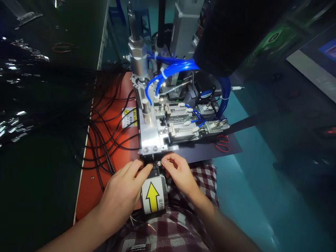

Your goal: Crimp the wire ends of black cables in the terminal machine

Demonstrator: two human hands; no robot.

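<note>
My left hand (pixel 126 190) and my right hand (pixel 178 173) meet at the front edge of a small metal machine (pixel 154 129). Their fingertips pinch a tiny part (pixel 156 163) at a dark slot just under the silver base plate; the part is too small to make out. Below the hands sits a grey cylinder with a yellow arrow label (pixel 153 196), pointing toward the machine. Blue air hoses (pixel 170 70) loop over the machine's clamps.
Several black cables (pixel 110 129) fan across an orange mat (pixel 105 115) on the left. Red-handled scissors (pixel 223 143) lie on a dark sheet at the right. A yellow warning sticker (pixel 129 117) is beside the machine. My checked shirt (pixel 181 224) fills the bottom.
</note>
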